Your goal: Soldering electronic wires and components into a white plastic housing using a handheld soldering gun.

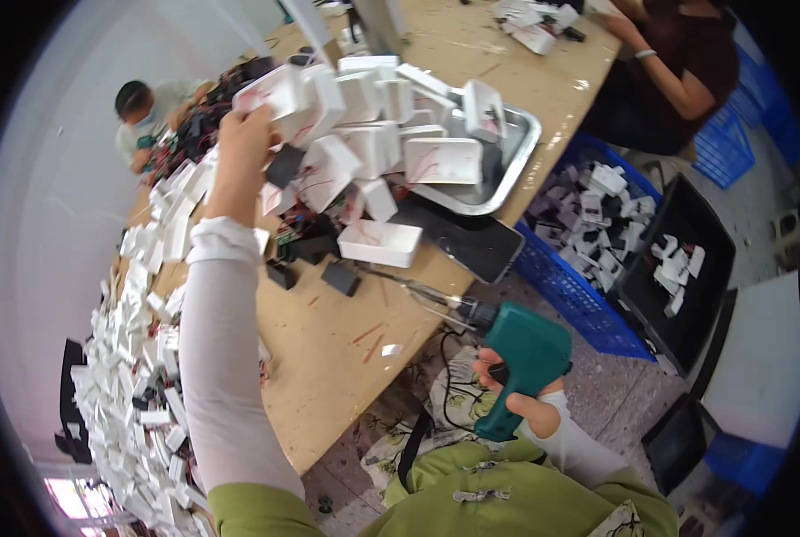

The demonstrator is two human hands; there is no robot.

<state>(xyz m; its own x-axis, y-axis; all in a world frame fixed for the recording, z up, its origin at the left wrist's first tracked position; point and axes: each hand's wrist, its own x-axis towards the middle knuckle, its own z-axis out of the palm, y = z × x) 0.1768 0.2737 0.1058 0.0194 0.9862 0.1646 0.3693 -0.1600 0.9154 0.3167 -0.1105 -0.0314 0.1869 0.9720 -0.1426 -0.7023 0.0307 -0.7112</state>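
My left hand (pixel 246 148) stretches out to the far part of the table and pinches the edge of a white plastic case (pixel 279 89) with red wires inside. My right hand (pixel 530 403) grips a teal pistol-shaped soldering gun (pixel 530 349) just off the table's near edge. Its thin metal tip points left, toward a small black block (pixel 340 278) and an open white case (pixel 379 243). More white cases (pixel 360 98) are heaped up beside my left hand, several with red wires. A black block (pixel 284 166) sits just below that hand.
A metal tray (pixel 527 148) under some cases and a black flat panel (pixel 472 242) lie at the table's right edge. Blue crate (pixel 588 300) and black bin (pixel 722 228) with white parts stand beside it. White cases (pixel 131 403) pile up left. Two people (pixel 677 80) work nearby.
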